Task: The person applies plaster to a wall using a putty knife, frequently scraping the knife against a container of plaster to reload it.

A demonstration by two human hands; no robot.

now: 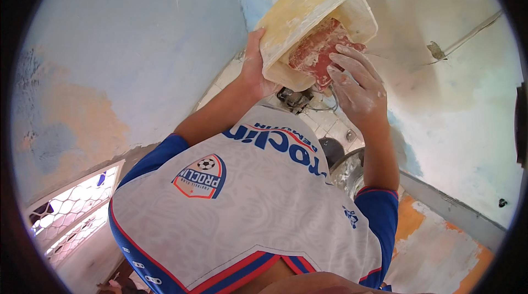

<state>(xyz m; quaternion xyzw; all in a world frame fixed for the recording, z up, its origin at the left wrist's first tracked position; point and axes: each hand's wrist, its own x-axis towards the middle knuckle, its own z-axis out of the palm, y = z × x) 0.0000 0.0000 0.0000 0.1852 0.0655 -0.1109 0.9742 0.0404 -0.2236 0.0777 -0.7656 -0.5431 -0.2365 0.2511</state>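
A pale yellow plastic tub (294, 11) smeared with white putty is held up, tilted with its mouth toward me. My left hand (256, 69) grips its left side, thumb on the outer wall and the other fingers mostly hidden beneath. Inside the mouth is a flat red putty spreader (318, 55), streaked with the same white stuff. My right hand (358, 86), its fingers coated white, is closed on the spreader's right edge. How much putty lies deeper in the tub is hidden.
A blue-grey wall (148, 30) rises at left, and a patchy cream wall (440, 90) with a chipped hole (435, 50) at right. Below are floor tiles (324, 121), a dark object with a cable (295, 99), and a round metal container (349, 176). A grilled window (77, 206) is lower left.
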